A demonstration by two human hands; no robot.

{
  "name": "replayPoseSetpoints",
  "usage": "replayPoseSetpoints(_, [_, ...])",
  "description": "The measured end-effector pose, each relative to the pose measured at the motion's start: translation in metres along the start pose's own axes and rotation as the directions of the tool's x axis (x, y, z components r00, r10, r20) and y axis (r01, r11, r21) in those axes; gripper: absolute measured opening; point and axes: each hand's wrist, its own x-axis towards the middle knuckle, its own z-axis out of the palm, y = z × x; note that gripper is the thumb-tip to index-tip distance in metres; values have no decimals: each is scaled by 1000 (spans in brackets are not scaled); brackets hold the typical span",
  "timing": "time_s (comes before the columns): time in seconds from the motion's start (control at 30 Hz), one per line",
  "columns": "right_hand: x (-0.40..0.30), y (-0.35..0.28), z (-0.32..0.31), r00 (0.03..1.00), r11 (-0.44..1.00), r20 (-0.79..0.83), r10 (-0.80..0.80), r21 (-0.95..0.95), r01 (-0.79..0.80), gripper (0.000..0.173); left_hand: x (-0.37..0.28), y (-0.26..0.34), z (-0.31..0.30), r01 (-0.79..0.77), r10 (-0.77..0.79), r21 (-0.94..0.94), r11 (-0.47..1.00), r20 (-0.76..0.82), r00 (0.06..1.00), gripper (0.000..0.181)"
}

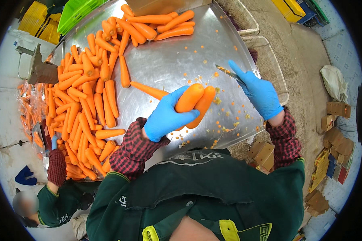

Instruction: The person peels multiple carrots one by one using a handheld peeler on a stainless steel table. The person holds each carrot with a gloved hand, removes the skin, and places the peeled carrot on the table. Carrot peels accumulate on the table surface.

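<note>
My left hand [169, 116], in a blue glove, grips a pair of carrots [190, 98] side by side, their blunt ends pointing away from me. Another carrot [147, 89] lies on the metal table partly behind that hand. My right hand [259, 92], also gloved in blue, is closed around a knife [226, 71] whose blade points left, with the index finger stretched out along it. The blade touches no carrot. Small orange slices and bits of green top [217, 100] are scattered on the steel table [169, 60] beneath and between the hands. A large heap of carrots [84, 90] covers the table's left side.
More carrots [169, 24] lie at the far edge by a cardboard box [169, 5]. White plastic baskets [267, 57] stand beyond the right edge. A scale [40, 67] and bagged carrots [30, 105] are at left. A co-worker's gloved hand [54, 142] reaches the heap at lower left.
</note>
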Motion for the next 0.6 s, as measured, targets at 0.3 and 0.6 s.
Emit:
replayPoseSetpoints(0.3, [51,-60,36,995,688,43,-88,725,30,46,4,-12,-13,9,-12,56,998,44,999,64])
replayPoseSetpoints(0.6, [46,-145,62,798,835,285,-531,14,551,59,-31,-103,-46,6,72,-935,355,34,997,77])
